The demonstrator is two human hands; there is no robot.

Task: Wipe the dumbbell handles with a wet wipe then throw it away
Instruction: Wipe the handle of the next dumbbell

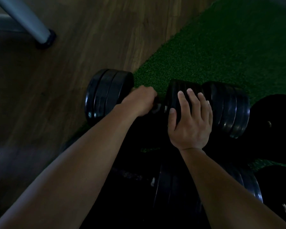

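Head view, dim throughout: nearest the camera, the left forearm (73, 171) and the right forearm (221, 187) are cut off by the lower edge. Between them a second dumbbell (170, 192) is barely made out in deep shadow, its right part hidden behind the right forearm. Black weight plates (277, 113) are seen lying flat at the right edge, partly cut off. Further on, the left hand (139, 101) is closed over the handle (163, 108) of the dumbbell (106, 95). Its fingers are curled under and hidden, clamped on what appears to be the wet wipe (157, 106), of which only a small pale scrap is shown at the hand's edge. Of the handle only a short stretch with a metal glint is exposed. The right hand (190, 118) is laid flat on the right plate stack (228, 109), with its fingers (192, 96) straight and slightly apart, nothing being held. The dumbbell is found on the border where green turf (221, 47) meets the wooden floor (89, 38). Farthest off, at the top left, a grey metal leg (26, 19) with a black foot is seen on the floor, its upper part cut off.
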